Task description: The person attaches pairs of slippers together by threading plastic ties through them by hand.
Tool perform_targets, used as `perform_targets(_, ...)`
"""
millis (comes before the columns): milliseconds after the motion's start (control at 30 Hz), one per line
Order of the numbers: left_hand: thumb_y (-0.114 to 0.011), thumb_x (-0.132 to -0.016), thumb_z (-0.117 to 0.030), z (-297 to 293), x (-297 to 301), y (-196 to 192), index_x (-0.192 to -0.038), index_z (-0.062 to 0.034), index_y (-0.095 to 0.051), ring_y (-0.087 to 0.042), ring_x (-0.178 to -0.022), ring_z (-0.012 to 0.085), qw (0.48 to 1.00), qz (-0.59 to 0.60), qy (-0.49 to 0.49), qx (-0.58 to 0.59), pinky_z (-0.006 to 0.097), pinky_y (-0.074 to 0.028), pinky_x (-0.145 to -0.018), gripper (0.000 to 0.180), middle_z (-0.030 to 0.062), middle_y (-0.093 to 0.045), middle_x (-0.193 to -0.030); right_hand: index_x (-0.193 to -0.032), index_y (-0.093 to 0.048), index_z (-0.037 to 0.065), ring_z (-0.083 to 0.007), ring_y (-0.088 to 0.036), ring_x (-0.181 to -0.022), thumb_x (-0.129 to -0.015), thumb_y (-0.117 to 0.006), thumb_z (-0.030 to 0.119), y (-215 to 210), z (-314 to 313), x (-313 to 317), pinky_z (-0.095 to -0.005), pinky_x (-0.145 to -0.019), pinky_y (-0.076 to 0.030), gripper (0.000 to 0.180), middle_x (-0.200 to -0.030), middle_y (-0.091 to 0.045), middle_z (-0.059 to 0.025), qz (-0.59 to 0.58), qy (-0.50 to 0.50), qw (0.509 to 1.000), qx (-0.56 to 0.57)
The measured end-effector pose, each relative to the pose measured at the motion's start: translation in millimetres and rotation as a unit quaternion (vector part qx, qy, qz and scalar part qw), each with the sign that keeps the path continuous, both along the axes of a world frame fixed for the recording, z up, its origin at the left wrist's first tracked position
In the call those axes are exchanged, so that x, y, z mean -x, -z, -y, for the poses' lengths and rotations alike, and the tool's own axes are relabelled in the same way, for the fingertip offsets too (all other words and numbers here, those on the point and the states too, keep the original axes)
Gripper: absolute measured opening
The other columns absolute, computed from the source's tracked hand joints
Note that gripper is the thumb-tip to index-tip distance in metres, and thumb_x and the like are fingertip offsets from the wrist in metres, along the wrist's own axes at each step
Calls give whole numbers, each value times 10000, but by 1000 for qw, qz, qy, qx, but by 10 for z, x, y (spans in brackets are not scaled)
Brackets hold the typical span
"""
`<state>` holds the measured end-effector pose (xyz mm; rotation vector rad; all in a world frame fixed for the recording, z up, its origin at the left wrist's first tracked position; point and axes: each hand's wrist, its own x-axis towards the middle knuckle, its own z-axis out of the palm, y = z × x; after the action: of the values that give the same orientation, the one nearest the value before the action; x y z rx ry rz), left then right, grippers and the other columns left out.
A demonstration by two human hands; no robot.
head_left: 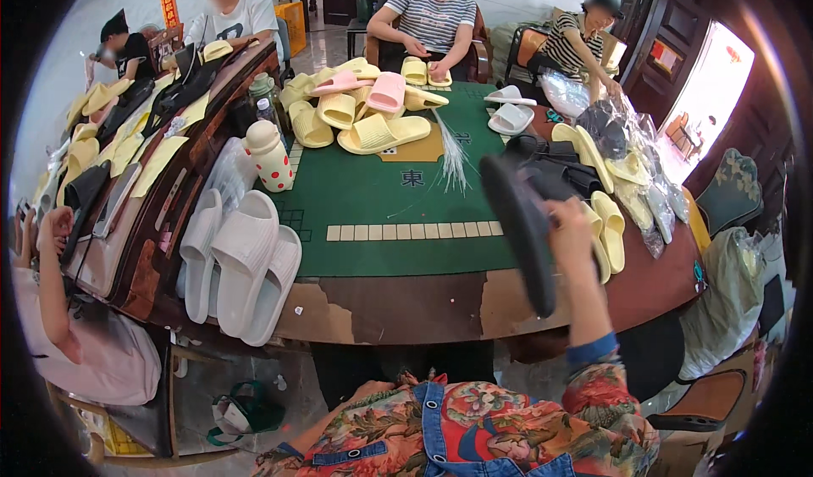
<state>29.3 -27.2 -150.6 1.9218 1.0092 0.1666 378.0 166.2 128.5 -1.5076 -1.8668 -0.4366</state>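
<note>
My right hand [569, 233] grips a dark slipper [518, 231] near its strap and holds it up over the table's right front part, its sole side-on and long end down. Black slippers [555, 168] and a pair of pale yellow slippers [611, 223] lie just beyond that hand. My left hand [373, 389] is low against my floral clothing, by the table's front edge; its fingers are hidden. Large white slippers [246, 248] stand on the table at front left. A heap of yellow and pink slippers [385, 134] covers the far middle.
The green mat [398, 261] bears a row of pale tiles [415, 230] and a bunch of white ties [453, 159]. A dotted bottle [268, 157] stands at left. Bagged slippers [644, 172] crowd the right. Several people sit around; one across the table handles yellow slippers [415, 71].
</note>
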Motion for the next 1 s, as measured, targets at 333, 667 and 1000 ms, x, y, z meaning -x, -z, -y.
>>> perform_targets(333,-611,-794,-212,-493,142,-1756,-1041,-22,-521,-565,-846,196,903,181,-343,-185,325,-462,-705,325,149,-544,-994,-975,-631,122,-275,-567,-736,-699,-681,188,1092,516,1579,-357,-637,-466,288,-810,-534,-100,-209,-127,947,207)
perform_targets(667,-595,-713,-74,-1121,-284,-1305,-1232,-99,-421,-258,-1226,417,861,16,-309,-404,509,-232,-999,548,161,-353,-1283,-1194,-494,92,-231,-591,-794,-749,-669,180,1241,551,1430,-296,-659,-471,486,-999,-590,-145,-277,-256,899,222)
perform_targets(1000,-631,-713,-113,-1090,-307,-1519,-1229,-50,-427,-265,-1229,398,831,75,-342,-432,465,-239,-1001,558,190,-353,-1279,-1195,-479,66,-314,-565,-839,-792,-612,191,1054,598,1409,-361,-745,-460,442,-1048,-532,-163,-232,-214,930,191)
